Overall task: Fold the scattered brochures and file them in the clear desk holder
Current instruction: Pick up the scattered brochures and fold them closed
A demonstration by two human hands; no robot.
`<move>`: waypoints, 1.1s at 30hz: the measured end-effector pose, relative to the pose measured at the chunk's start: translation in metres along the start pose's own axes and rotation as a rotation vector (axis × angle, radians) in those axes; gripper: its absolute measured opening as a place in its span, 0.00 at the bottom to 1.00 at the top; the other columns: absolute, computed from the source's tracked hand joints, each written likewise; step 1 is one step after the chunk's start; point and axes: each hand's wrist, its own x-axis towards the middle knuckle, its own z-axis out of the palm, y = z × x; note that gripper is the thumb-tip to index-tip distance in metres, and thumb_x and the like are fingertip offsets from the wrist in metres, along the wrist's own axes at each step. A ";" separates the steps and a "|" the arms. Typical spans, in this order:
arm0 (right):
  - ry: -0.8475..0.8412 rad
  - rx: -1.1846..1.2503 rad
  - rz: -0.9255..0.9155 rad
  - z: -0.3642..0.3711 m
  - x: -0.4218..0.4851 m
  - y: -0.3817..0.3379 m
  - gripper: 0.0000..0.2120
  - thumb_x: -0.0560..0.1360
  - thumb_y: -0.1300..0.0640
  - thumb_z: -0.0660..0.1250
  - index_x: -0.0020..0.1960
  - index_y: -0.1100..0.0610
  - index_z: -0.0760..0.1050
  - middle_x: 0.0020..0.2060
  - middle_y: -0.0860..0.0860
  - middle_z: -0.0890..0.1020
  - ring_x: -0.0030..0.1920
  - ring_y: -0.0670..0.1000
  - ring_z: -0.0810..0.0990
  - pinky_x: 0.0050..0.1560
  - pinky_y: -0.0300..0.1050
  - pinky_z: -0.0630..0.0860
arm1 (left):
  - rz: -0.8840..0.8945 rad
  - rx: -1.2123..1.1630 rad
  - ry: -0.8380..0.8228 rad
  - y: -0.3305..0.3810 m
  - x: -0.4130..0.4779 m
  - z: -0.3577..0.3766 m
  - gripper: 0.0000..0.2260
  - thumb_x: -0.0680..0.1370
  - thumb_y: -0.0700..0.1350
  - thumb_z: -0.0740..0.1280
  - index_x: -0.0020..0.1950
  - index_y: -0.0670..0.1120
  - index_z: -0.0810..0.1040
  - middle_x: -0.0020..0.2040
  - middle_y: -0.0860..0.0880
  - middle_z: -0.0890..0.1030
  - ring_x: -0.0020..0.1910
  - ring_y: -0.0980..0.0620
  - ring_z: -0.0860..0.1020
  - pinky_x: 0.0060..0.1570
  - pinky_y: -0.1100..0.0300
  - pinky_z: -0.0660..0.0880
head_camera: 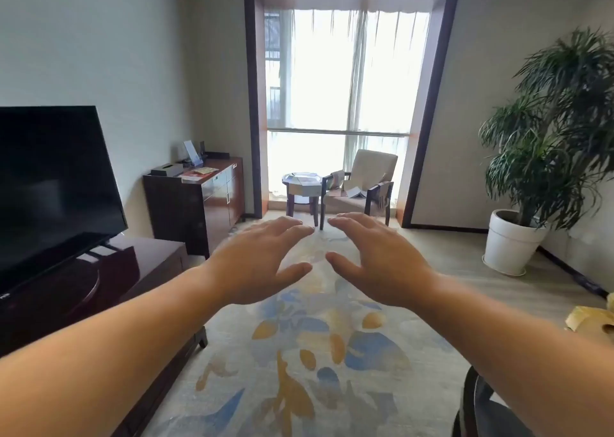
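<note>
My left hand (262,260) and my right hand (375,257) are stretched out in front of me, palms down, fingers spread, holding nothing. Far ahead by the window, brochures lie on a small round side table (295,194); one brochure (304,178) rests on its top. More open brochures (355,191) lie on the seat of a beige armchair (372,167). On the dark wooden cabinet at the left lie a few papers (202,172), and a clear desk holder (192,153) with a blue sheet stands at its back.
A large black television (50,184) stands on a low dark console at the left. A potted plant in a white pot (511,240) stands at the right. A patterned rug (315,353) covers the floor ahead. A dark chair back shows at the bottom right.
</note>
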 end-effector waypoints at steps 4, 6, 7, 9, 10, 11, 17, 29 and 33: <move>-0.044 0.000 -0.014 0.022 0.021 0.016 0.30 0.77 0.35 0.58 0.76 0.45 0.61 0.74 0.43 0.67 0.71 0.47 0.68 0.64 0.44 0.67 | 0.005 0.001 -0.005 -0.020 0.020 0.012 0.30 0.76 0.68 0.51 0.76 0.59 0.57 0.75 0.56 0.63 0.72 0.53 0.66 0.69 0.54 0.65; -0.044 -0.001 -0.021 0.035 0.037 0.024 0.30 0.77 0.35 0.58 0.76 0.45 0.61 0.73 0.43 0.67 0.71 0.47 0.68 0.64 0.43 0.67 | -0.001 -0.009 0.013 -0.038 0.031 0.022 0.31 0.76 0.69 0.51 0.76 0.59 0.58 0.75 0.56 0.64 0.72 0.53 0.66 0.69 0.53 0.65; -0.042 -0.003 -0.021 0.042 0.048 0.029 0.30 0.77 0.35 0.58 0.76 0.45 0.61 0.74 0.43 0.67 0.71 0.47 0.68 0.65 0.43 0.66 | -0.003 -0.007 0.020 -0.051 0.037 0.028 0.30 0.76 0.68 0.52 0.76 0.58 0.58 0.75 0.56 0.64 0.72 0.53 0.66 0.69 0.53 0.66; -0.057 -0.014 -0.020 0.055 0.071 0.037 0.31 0.77 0.35 0.57 0.76 0.44 0.60 0.74 0.43 0.66 0.71 0.47 0.67 0.65 0.43 0.65 | -0.010 -0.001 0.022 -0.078 0.051 0.041 0.30 0.77 0.67 0.55 0.77 0.58 0.57 0.75 0.55 0.64 0.72 0.53 0.66 0.68 0.53 0.66; -0.067 -0.023 -0.021 0.064 0.083 0.041 0.31 0.77 0.34 0.57 0.76 0.44 0.59 0.74 0.43 0.66 0.71 0.47 0.67 0.66 0.44 0.65 | -0.014 0.001 0.024 -0.092 0.059 0.048 0.30 0.77 0.66 0.56 0.77 0.58 0.57 0.75 0.55 0.63 0.71 0.53 0.67 0.68 0.53 0.67; -0.073 -0.028 -0.018 0.072 0.096 0.046 0.31 0.77 0.34 0.57 0.77 0.44 0.59 0.74 0.43 0.65 0.72 0.47 0.66 0.66 0.43 0.64 | -0.018 -0.005 0.023 -0.107 0.069 0.055 0.30 0.77 0.66 0.58 0.77 0.58 0.56 0.75 0.55 0.63 0.71 0.52 0.67 0.68 0.53 0.67; -0.117 -0.047 0.025 0.115 0.190 0.068 0.33 0.76 0.34 0.57 0.78 0.42 0.55 0.76 0.43 0.62 0.75 0.48 0.62 0.69 0.47 0.62 | 0.021 -0.059 -0.004 -0.193 0.136 0.085 0.31 0.77 0.65 0.58 0.77 0.58 0.55 0.76 0.55 0.63 0.72 0.52 0.65 0.69 0.56 0.63; -0.172 -0.024 0.051 0.212 0.344 0.166 0.33 0.77 0.34 0.57 0.78 0.44 0.56 0.76 0.44 0.63 0.74 0.49 0.64 0.66 0.43 0.61 | 0.024 -0.099 -0.047 -0.308 0.281 0.168 0.31 0.77 0.63 0.60 0.77 0.54 0.57 0.75 0.52 0.64 0.72 0.50 0.67 0.68 0.53 0.65; -0.153 -0.002 0.024 0.236 0.400 0.225 0.32 0.77 0.35 0.58 0.78 0.46 0.57 0.75 0.45 0.65 0.73 0.49 0.65 0.65 0.42 0.64 | 0.006 -0.096 -0.045 -0.335 0.352 0.203 0.32 0.77 0.63 0.60 0.77 0.54 0.56 0.75 0.52 0.65 0.71 0.50 0.67 0.68 0.53 0.66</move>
